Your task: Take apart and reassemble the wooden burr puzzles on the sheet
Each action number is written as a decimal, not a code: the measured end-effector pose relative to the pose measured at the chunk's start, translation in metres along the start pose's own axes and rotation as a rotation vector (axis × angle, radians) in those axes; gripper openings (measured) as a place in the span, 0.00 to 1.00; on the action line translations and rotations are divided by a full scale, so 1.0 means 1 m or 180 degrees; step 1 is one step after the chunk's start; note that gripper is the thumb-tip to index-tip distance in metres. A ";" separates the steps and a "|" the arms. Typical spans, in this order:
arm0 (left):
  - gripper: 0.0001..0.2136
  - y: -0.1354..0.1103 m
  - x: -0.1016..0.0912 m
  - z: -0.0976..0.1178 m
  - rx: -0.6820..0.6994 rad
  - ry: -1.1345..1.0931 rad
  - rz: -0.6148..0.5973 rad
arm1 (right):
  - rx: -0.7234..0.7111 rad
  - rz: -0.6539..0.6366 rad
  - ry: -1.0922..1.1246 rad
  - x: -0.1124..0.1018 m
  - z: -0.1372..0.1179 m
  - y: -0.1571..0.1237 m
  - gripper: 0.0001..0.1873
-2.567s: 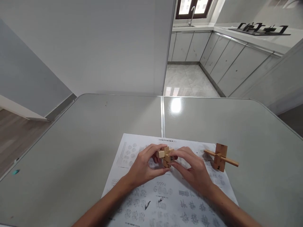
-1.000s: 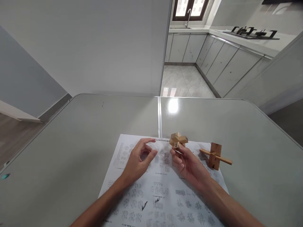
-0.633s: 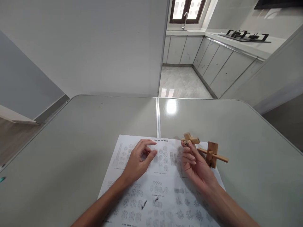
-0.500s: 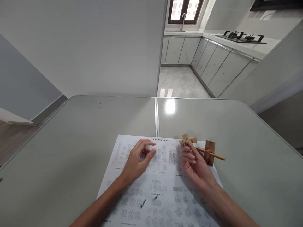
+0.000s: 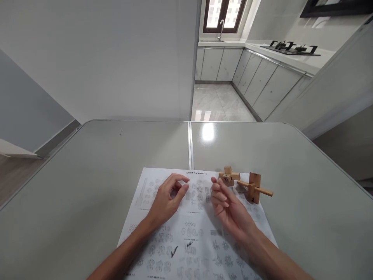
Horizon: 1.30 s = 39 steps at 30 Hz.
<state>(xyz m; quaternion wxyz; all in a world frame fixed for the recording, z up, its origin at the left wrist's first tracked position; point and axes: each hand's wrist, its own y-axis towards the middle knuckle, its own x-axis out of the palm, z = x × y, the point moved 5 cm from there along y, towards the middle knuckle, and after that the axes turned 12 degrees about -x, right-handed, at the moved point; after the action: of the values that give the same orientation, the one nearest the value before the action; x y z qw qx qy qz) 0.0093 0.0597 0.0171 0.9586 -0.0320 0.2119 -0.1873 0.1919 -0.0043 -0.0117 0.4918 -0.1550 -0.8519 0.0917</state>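
Observation:
My left hand rests on the printed sheet, its fingers curved and thumb apart, with nothing between them. Just in front of and left of a wooden cross-shaped interlocking puzzle, my right hand is raised with its fingers loosely bent and no object in it. The puzzle stands at the sheet's far right edge, a dark mark on its near face. Beside it to the right is a second wooden puzzle, flat pieces crossed by a long thin stick.
A grey table with a seam down its middle carries the sheet, which shows rows of small diagrams and two dark pen marks. Beyond the table stand a white wall and a kitchen with cabinets and a gas hob.
My right hand has let go of the cross-shaped puzzle and moved left and slightly down from it. The left hand keeps its place, and the view has shifted slightly.

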 end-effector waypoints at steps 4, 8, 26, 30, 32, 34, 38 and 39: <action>0.10 0.000 0.000 0.001 -0.0025 0.0053 -0.0024 | 0.0300 -0.0325 -0.0532 0.018 0.020 -0.009 0.13; 0.11 0.001 0.000 0.000 -0.0096 -0.0025 -0.0070 | 0.0216 -0.1277 -0.1264 0.030 0.024 -0.007 0.15; 0.09 0.001 0.002 -0.002 -0.0104 0.0045 -0.0129 | -0.0721 -0.1255 -0.2482 0.016 0.006 0.000 0.16; 0.09 -0.001 0.003 -0.001 -0.0108 0.0035 -0.0139 | -0.0673 -0.1280 -0.2520 0.011 0.007 -0.001 0.16; 0.08 -0.001 0.003 -0.001 -0.0104 0.0017 -0.0143 | -0.0657 -0.1281 -0.2545 0.009 0.008 -0.001 0.16; 0.08 -0.001 0.003 -0.001 -0.0093 0.0002 -0.0137 | -0.0640 -0.1284 -0.2576 0.008 0.008 -0.002 0.16; 0.09 -0.001 0.003 -0.001 -0.0088 0.0004 -0.0142 | -0.0647 -0.1305 -0.2617 0.010 0.008 -0.002 0.16; 0.09 -0.001 0.003 -0.001 -0.0090 0.0006 -0.0144 | -0.0651 -0.1306 -0.2622 0.011 0.008 -0.001 0.16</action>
<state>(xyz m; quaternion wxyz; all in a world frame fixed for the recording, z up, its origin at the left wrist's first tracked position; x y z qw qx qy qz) 0.0115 0.0580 0.0151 0.9534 -0.0500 0.2146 -0.2059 0.1799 -0.0018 -0.0062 0.1030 0.0181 -0.9938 -0.0379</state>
